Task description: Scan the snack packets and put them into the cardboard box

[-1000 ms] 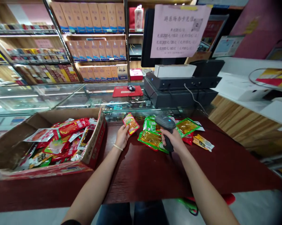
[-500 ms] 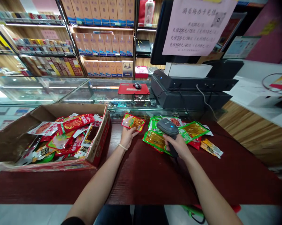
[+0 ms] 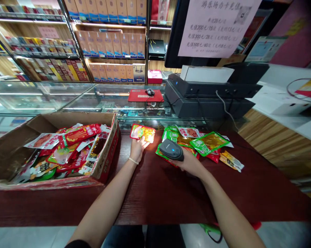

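In my left hand (image 3: 137,148) is a small red-edged snack packet (image 3: 146,133), lit brightly on its right half. My right hand (image 3: 190,162) grips a dark grey barcode scanner (image 3: 171,150), its head pointing left toward the packet. Beneath and behind the scanner lies a loose pile of snack packets, among them a green-edged packet (image 3: 209,143) with amber contents. A yellow packet (image 3: 231,161) rests at the pile's right end. Left of my left arm stands an open cardboard box (image 3: 111,151) holding several red, white and green snack packets (image 3: 79,135).
The dark red table (image 3: 155,203) runs up to a glass display counter (image 3: 80,100). On the counter are a red mouse pad (image 3: 137,95), a mouse (image 3: 149,92) and black till equipment (image 3: 212,103) below a monitor bearing a pink notice (image 3: 209,31). Shelves of boxes (image 3: 111,44) stand behind.
My right hand has swung the scanner left and turned its head toward the packet. Bright light now falls on the packet, which my left hand holds slightly raised. The whole view has shifted a little.
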The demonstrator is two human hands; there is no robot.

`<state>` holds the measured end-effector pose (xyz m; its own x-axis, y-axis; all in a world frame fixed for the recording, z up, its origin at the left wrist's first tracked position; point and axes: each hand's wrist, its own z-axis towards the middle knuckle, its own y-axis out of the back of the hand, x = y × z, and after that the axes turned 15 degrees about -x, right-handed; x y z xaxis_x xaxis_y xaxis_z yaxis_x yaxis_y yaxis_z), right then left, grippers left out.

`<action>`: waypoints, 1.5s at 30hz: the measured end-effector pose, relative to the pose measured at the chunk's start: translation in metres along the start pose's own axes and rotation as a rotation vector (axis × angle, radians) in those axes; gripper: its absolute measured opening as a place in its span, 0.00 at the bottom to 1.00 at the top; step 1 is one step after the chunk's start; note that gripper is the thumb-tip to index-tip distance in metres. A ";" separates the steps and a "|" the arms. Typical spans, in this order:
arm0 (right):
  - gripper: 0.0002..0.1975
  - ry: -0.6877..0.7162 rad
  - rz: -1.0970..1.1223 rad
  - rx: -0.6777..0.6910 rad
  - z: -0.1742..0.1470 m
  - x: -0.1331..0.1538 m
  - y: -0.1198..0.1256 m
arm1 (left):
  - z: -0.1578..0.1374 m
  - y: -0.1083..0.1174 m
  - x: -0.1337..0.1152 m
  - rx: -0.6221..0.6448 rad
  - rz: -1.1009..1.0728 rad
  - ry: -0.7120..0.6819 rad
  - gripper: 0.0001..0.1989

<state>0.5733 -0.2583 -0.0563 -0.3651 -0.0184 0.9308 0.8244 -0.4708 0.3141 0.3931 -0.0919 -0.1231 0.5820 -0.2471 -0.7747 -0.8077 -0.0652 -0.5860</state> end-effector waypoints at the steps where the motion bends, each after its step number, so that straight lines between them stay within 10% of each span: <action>1: 0.25 -0.009 0.010 0.003 0.000 -0.001 0.000 | 0.000 0.000 0.000 0.000 -0.010 -0.004 0.29; 18: 0.22 -0.101 0.036 -0.102 0.004 -0.010 -0.007 | -0.012 -0.014 -0.007 -0.057 0.207 -0.133 0.21; 26: 0.24 -0.132 0.182 -0.087 0.001 -0.006 -0.004 | -0.073 -0.037 -0.124 0.071 0.668 -0.812 0.18; 35: 0.23 -0.085 0.181 -0.050 0.003 -0.009 -0.008 | -0.093 0.045 -0.273 -0.313 1.350 -1.141 0.13; 45: 0.23 -0.102 0.199 -0.056 0.003 0.002 -0.014 | -0.042 0.094 -0.276 -0.365 1.358 -1.036 0.16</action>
<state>0.5627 -0.2490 -0.0585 -0.1496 -0.0280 0.9883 0.8496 -0.5150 0.1140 0.1528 -0.0709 0.0454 -0.7708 0.3509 -0.5317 -0.6238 -0.5851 0.5182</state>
